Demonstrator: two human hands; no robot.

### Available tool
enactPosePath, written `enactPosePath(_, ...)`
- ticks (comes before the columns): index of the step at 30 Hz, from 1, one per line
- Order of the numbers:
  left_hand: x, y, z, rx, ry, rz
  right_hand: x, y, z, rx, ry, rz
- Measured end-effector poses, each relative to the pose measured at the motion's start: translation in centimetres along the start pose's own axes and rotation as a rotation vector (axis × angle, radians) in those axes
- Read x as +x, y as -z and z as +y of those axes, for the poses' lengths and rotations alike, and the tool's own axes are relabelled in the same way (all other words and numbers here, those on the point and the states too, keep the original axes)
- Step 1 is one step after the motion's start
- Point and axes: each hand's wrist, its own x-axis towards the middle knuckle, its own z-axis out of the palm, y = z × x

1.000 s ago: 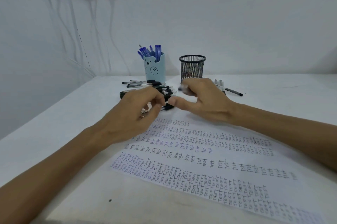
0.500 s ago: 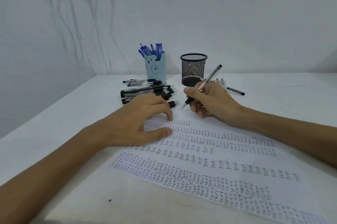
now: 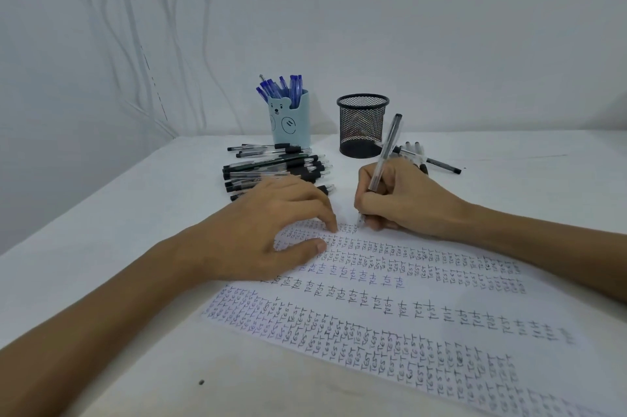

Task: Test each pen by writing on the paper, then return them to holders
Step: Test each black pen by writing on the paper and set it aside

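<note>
White table [image 3: 129, 219]; pen [image 3: 387, 146] in right hand [image 3: 407, 201]

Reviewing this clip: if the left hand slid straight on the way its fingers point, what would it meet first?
Probably the tip of the pen gripped by the right hand, just beyond the left hand on the paper; depth is unclear.

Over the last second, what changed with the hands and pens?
The right hand took a clear pen and lowered its tip to the paper. The left hand moved off the pen pile onto the paper. The blue holder, mesh holder and pile stayed put.
</note>
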Motion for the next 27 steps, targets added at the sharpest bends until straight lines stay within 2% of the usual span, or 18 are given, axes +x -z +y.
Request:
enactPosePath(15, -0.06, 0.22, 0.19, -0.074, 0.017, -0.053, 0.05, 0.04, 0.25, -0.016, 0.057, -0.078)
enactPosePath(27, 0.01, 0.33, 0.33, -0.084, 0.014, -0.054, 0.08, 0.06, 0.04, -0.048, 0.044, -0.056)
